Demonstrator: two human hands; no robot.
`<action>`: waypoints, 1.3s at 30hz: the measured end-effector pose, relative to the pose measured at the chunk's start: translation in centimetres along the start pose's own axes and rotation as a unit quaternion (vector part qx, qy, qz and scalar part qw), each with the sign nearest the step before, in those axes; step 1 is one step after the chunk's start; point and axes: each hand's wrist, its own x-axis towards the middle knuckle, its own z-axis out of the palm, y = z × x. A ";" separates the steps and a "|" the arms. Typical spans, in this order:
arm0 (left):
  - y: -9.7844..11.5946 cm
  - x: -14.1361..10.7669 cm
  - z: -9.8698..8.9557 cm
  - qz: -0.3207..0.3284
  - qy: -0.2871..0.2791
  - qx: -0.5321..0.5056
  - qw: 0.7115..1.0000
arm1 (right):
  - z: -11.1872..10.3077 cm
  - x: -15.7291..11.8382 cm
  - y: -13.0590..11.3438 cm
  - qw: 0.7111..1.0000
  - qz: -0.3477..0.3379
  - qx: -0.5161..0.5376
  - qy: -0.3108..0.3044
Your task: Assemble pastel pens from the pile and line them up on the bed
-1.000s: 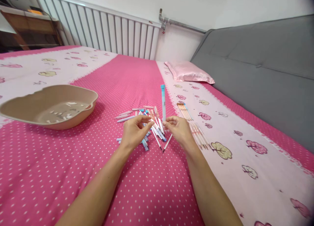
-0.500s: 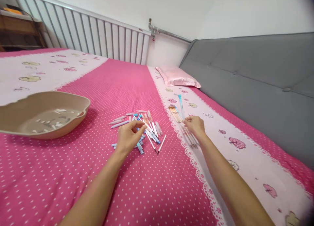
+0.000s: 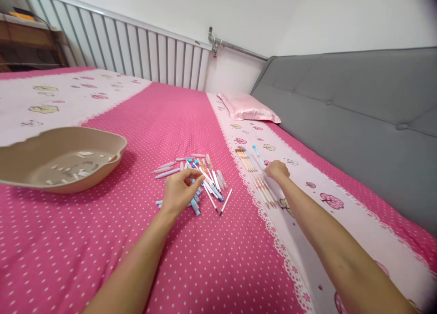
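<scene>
My right hand (image 3: 277, 171) is closed at the fingertips on the lower end of a pen (image 3: 259, 156) with a pale barrel and a blue tip. Left of it lies a neat row of orange-beige pens (image 3: 244, 160), a blue one at its end. Several pale, see-through barrels (image 3: 265, 190) lie in line below that row. My left hand (image 3: 182, 189) hovers at a loose pile of pink and blue pen parts (image 3: 167, 170), thumb and forefinger pinched; what they hold, if anything, I cannot make out. White refills (image 3: 226, 201) with dark tips stick out beside it.
A beige basin (image 3: 112, 157) with small white pieces inside stands at the left on the pink dotted bedspread (image 3: 136, 259). A pink pillow (image 3: 251, 108) lies against the grey headboard (image 3: 348, 95). Behind the bed are a white radiator (image 3: 136, 50) and a pipe (image 3: 239, 48).
My right hand has moved slightly to the right with the blue-tipped pen, away from the row, and the pen has tilted. My left hand has stayed at the pile.
</scene>
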 end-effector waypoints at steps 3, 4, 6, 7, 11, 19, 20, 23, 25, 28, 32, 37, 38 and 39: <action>-0.2 0.0 0.0 0.000 -0.005 0.006 1.000 | 0.8 0.4 -0.5 1.000 0.001 -0.008 -0.006; -0.2 0.0 0.0 -0.001 -0.006 0.008 1.000 | 1.0 0.4 -0.6 1.000 0.001 -0.010 -0.009; -0.3 0.0 0.0 -0.004 -0.006 0.012 1.000 | 1.3 0.6 -0.7 1.000 -0.001 -0.013 -0.014; -0.3 0.0 0.0 -0.005 -0.006 0.015 1.000 | 1.5 0.6 -0.8 1.000 -0.002 -0.014 -0.017; -0.3 0.1 0.0 -0.002 -0.004 0.024 1.000 | 1.6 0.8 -1.0 0.999 -0.006 -0.022 -0.024; -0.3 0.1 0.0 -0.013 -0.002 0.024 1.000 | 1.5 0.7 -1.8 0.999 -0.001 -0.039 -0.020; -0.2 0.1 0.0 -0.014 -0.002 0.024 1.000 | 1.5 0.7 -1.9 0.999 0.000 -0.040 -0.020; -0.1 0.0 -0.1 -0.017 -0.002 0.030 0.999 | 1.6 0.8 -2.2 0.999 0.003 -0.042 -0.022; 0.0 0.0 -0.1 -0.019 -0.001 0.031 0.999 | 1.7 0.8 -2.3 0.999 0.004 -0.041 -0.025; 0.1 0.0 -0.2 -0.020 -0.004 0.029 0.999 | 1.8 0.8 -2.3 0.999 0.008 -0.037 -0.026; 0.1 0.0 -0.2 -0.017 -0.004 0.032 0.999 | 1.8 0.6 -2.2 0.999 0.012 -0.028 -0.026; -0.1 0.0 -0.2 -0.013 0.000 0.036 0.999 | 1.5 0.4 -2.1 0.999 0.013 -0.016 -0.040; -0.1 0.0 -0.1 -0.013 -0.001 0.036 0.999 | 1.5 0.3 -2.1 0.999 0.014 -0.014 -0.044; -0.1 0.1 -0.1 -0.013 -0.002 0.036 0.999 | 1.4 0.4 -2.2 0.999 0.016 -0.013 -0.047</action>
